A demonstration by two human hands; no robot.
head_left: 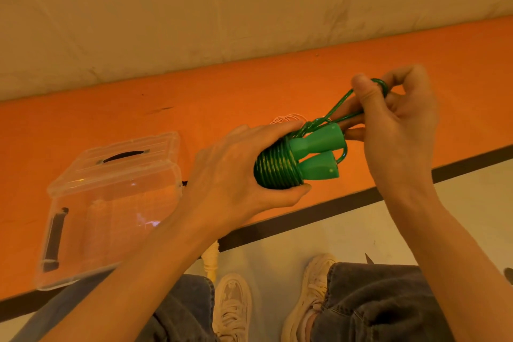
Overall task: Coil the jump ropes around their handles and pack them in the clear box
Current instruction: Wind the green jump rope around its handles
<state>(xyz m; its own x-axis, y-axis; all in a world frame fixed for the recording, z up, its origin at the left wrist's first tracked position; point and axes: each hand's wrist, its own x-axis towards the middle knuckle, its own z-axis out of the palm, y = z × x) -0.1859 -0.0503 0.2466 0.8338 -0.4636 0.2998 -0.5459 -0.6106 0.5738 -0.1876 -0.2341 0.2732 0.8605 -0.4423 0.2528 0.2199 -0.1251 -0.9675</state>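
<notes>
Above the orange table [116,108], left hand [233,172] gripping coiled green jump rope [280,168]; at two o'clock, right hand [399,122] pinching its loop; clear box [111,203] at nine.

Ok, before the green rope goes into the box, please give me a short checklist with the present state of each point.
1. Coil wound tight on the green handles: ok, the green rope sits in neat turns.
2. Left hand holds the coil firmly: ok, fingers wrap it.
3. Loose end secured: not ok, the right hand pinches a free loop above the handles.
4. Clear box is open: cannot tell, the lid seems raised.
5. Room inside the box: cannot tell, something pale shows through the wall.
6. White rope on the table: not ok, not packed.
</notes>
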